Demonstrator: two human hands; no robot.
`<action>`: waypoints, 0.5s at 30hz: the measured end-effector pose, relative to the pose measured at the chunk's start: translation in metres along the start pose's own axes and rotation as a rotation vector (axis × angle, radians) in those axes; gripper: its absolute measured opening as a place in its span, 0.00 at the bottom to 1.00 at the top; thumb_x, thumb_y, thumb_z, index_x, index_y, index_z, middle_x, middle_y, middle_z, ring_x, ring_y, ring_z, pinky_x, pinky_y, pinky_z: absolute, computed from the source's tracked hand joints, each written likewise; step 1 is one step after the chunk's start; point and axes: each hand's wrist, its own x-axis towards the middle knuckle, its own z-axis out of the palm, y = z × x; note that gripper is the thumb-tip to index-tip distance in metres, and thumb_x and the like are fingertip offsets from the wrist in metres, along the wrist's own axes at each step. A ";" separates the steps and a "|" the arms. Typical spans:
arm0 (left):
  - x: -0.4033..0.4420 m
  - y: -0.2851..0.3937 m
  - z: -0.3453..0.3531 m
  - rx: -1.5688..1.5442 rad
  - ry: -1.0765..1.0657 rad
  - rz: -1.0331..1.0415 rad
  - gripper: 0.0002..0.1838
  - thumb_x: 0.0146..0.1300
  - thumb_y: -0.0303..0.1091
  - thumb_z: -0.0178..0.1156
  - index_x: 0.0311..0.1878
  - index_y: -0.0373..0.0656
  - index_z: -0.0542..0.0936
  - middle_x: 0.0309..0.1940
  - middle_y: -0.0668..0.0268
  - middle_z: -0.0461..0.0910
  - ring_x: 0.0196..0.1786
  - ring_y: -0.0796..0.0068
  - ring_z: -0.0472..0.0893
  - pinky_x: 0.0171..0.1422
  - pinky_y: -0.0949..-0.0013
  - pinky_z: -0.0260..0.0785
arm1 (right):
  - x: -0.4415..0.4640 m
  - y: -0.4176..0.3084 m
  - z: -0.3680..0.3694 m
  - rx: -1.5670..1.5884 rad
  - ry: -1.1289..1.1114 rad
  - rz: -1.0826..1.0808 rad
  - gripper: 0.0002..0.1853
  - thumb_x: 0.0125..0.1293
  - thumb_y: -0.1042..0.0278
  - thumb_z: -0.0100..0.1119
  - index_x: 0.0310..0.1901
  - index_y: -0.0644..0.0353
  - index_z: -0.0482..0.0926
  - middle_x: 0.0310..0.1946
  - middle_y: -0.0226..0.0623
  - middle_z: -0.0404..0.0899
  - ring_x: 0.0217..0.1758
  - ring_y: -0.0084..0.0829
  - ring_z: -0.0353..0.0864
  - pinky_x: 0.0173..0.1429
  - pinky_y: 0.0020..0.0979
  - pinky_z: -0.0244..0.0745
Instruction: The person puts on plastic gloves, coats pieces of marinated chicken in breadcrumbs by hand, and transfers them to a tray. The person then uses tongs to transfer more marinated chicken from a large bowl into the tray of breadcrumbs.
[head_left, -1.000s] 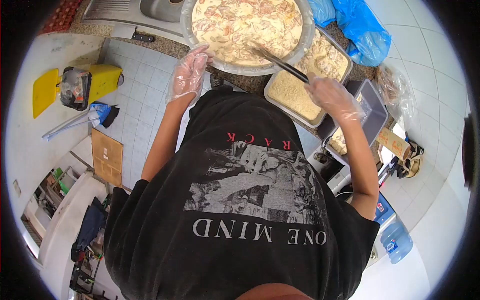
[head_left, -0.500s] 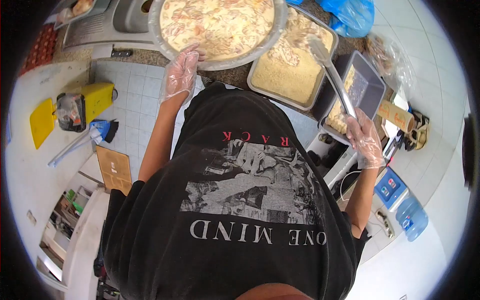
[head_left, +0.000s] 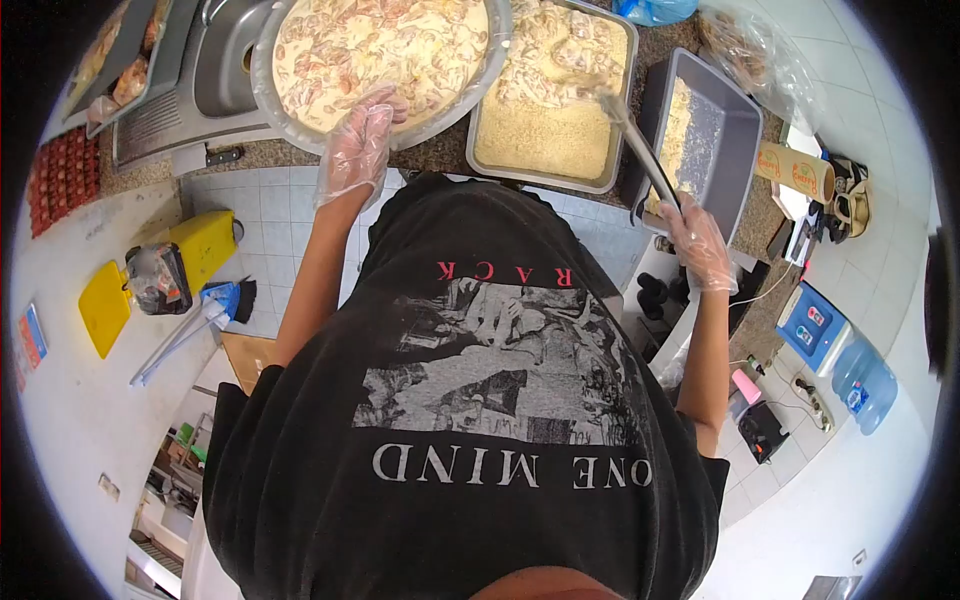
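My left hand (head_left: 357, 150), in a clear plastic glove, reaches over the near rim of a large round basin (head_left: 268, 108). Its fingers are stretched out above the pale batter, which holds several raw meat pieces (head_left: 390, 50). Whether they touch it I cannot tell. My right hand (head_left: 699, 243), gloved too, is closed round the handle end of metal tongs (head_left: 645, 150). The tongs' blurred tips are over a grey tray (head_left: 628, 120) of yellowish crumbs (head_left: 540, 140), beside battered pieces (head_left: 550, 45) heaped at its far side.
Right of the tray stands a deeper grey bin (head_left: 735, 130) with crumbs along its left side. A sink (head_left: 222, 75) and a knife (head_left: 225, 156) lie to the left. Plastic bags (head_left: 765, 55) sit at the back right, near a cardboard tube (head_left: 795, 170).
My view has shifted, showing more of the sink side. My left hand is further right along the basin rim. The tongs and my right hand are further left and closer to the tray.
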 end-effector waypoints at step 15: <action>-0.014 -0.001 -0.008 -0.062 0.050 -0.043 0.21 0.87 0.40 0.57 0.71 0.34 0.80 0.54 0.62 0.89 0.56 0.77 0.84 0.70 0.68 0.74 | 0.038 -0.011 -0.001 -0.594 0.042 -0.194 0.23 0.86 0.46 0.51 0.49 0.62 0.77 0.36 0.58 0.86 0.47 0.61 0.89 0.50 0.59 0.84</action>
